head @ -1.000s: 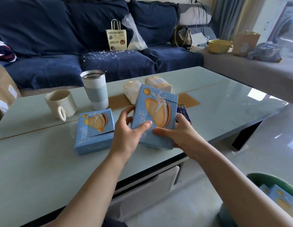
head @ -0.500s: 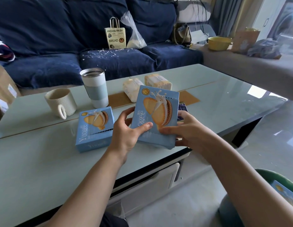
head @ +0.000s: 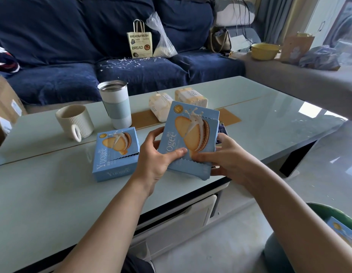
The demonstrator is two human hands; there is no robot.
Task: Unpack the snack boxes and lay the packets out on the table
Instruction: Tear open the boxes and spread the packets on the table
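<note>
I hold a light blue snack box with a sandwich-biscuit picture tilted up above the table's front edge. My left hand grips its left side, thumb across the front. My right hand grips its lower right side, thumb at the serrated tear strip, whose flap stands slightly lifted along the right edge. A second, identical blue box lies flat on the pale glass table, just left of my left hand. Its tear strip looks partly open.
A ribbed cream mug and a white-and-blue tumbler stand behind the lying box. Two tissue packs sit further back on a brown strip. A dark packet peeks out behind the held box. A green bin with another blue box is at lower right.
The held box has tilted slightly more upright and lifted a little. My right thumb has shifted along the tear strip, and the flap on the right edge now stands a bit apart.
</note>
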